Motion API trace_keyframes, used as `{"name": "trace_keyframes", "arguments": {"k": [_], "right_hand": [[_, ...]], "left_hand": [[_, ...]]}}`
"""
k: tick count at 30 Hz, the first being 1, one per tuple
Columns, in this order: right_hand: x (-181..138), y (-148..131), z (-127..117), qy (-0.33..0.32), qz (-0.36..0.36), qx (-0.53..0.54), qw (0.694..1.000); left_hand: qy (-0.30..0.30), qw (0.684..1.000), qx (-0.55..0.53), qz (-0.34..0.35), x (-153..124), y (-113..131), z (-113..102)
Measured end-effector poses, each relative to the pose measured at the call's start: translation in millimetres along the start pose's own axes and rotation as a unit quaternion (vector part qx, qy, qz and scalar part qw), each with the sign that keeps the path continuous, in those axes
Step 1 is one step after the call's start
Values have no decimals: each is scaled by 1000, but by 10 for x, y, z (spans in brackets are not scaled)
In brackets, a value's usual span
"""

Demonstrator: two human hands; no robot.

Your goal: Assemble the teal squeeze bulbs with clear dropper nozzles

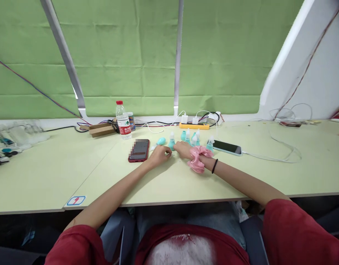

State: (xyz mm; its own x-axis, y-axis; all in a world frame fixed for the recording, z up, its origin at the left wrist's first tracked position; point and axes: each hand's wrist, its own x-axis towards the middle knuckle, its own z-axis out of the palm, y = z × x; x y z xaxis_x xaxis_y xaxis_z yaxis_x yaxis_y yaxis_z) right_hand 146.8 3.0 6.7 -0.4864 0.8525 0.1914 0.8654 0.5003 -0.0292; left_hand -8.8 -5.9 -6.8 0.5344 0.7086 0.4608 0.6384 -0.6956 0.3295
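My left hand (159, 155) rests on the table with its fingers curled in and the thumb close to them. Anything between those fingertips is too small to make out. Just beyond it stands an upright teal squeeze bulb with a clear nozzle (171, 141). My right hand (182, 149), palm down and fingers bent, is at that bulb's right side; its fingertips are partly hidden. Another teal bulb (161, 141) lies on its side past my left hand. Several more teal bulbs with clear tips (187, 137) stand behind my right hand, and one (210, 143) is beside the wrist.
A red-edged phone (139, 150) lies left of my hands. At right, a second phone (228, 147) has a white cable plugged in. Behind are a water bottle (123, 121), a can (131, 121), a cardboard box (102, 129) and a yellow power strip (194, 126). The table's front edge (186, 201) is near me.
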Motion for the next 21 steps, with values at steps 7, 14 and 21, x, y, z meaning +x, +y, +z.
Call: {"name": "trace_keyframes", "arguments": {"k": [7, 14, 21], "right_hand": [[-226, -57, -124, 105, -106, -4, 989], [-534, 13, 40, 181, -112, 276, 937], [-468, 58, 132, 176, -70, 421, 887]], "left_hand": [[60, 986, -147, -47, 17, -6, -13], [51, 965, -239, -92, 20, 37, -8], [28, 968, -242, -52, 8, 83, -38]]}}
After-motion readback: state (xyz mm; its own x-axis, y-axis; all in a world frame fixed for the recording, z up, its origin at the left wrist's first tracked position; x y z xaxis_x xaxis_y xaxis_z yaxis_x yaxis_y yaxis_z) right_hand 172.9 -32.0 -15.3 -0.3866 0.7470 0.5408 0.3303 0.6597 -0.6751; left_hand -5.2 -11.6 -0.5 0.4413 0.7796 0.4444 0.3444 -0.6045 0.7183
